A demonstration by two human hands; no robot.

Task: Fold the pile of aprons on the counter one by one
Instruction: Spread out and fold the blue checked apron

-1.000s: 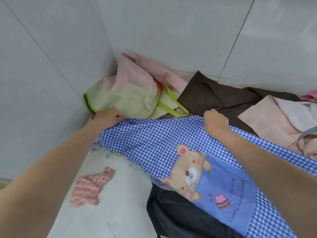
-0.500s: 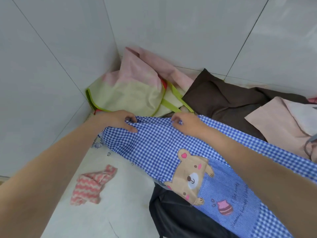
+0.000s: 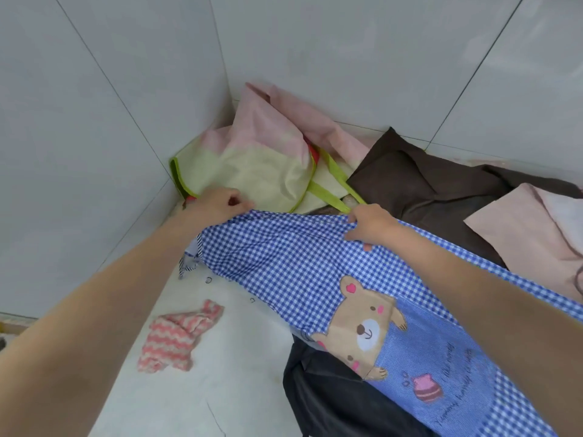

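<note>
Both hands gripping checked apron's top edge.
Left hand (image 3: 220, 205) and right hand (image 3: 370, 223), fingers curled on blue apron (image 3: 284, 257), near surface's (image 3: 239, 357) back corner.

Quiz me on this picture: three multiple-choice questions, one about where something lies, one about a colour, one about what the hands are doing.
1. Where does the pink zigzag cloth lie?
A. on the brown apron
B. on the bare counter, left of the checked apron
C. in the right hand

2. What colour trims the cream apron in the corner?
A. lime green
B. black
C. blue

3. What are the hands doing?
A. both hang idle
B. only the left grips
C. both grip the checked apron's top edge

Answers:
B, the cloth lies alone on the counter.
A, green binding edges the cream apron.
C, the left hand and right hand pinch the checked apron.
</note>
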